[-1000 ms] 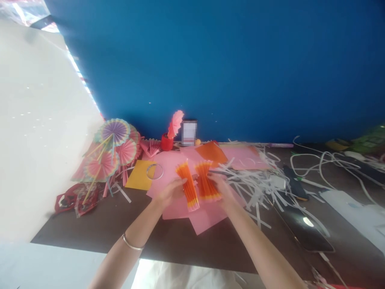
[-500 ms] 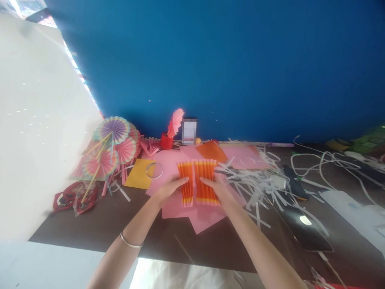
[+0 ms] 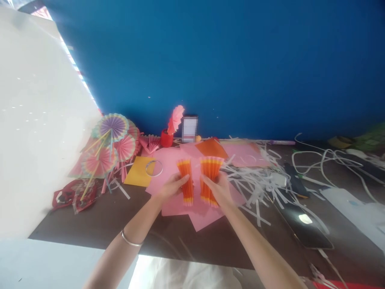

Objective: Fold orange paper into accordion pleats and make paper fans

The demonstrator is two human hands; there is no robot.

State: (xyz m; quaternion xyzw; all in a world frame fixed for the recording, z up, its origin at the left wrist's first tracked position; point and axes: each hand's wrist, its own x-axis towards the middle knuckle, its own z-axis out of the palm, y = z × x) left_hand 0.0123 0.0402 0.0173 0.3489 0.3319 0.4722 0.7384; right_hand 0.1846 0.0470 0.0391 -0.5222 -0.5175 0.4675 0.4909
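Observation:
My left hand [image 3: 174,184] is closed on an orange pleated paper [image 3: 187,184], its thumb lying over the folds. A second orange pleated paper [image 3: 209,172] is gripped in my right hand [image 3: 219,186], thumb across its front. Both papers have yellow bands near their ends and pale pink edges, and their folds run roughly upright. A gap separates them, with pink sheets [image 3: 177,208] showing underneath. The fingers behind the papers are mostly hidden. On my left wrist is a silver bangle [image 3: 130,241].
Paper fans [image 3: 111,128] stand at the left, near a yellow sheet [image 3: 138,170] with a silver ring [image 3: 154,161] on it. White paper strips [image 3: 255,180] pile up at the right, beside a phone [image 3: 306,226] and a white cable [image 3: 326,160]. A red pot [image 3: 166,138] stands behind.
The two pleated papers have moved apart, widening the gap. The right one now fans out at its top, and the left one is squeezed narrower. My right hand has shifted slightly right.

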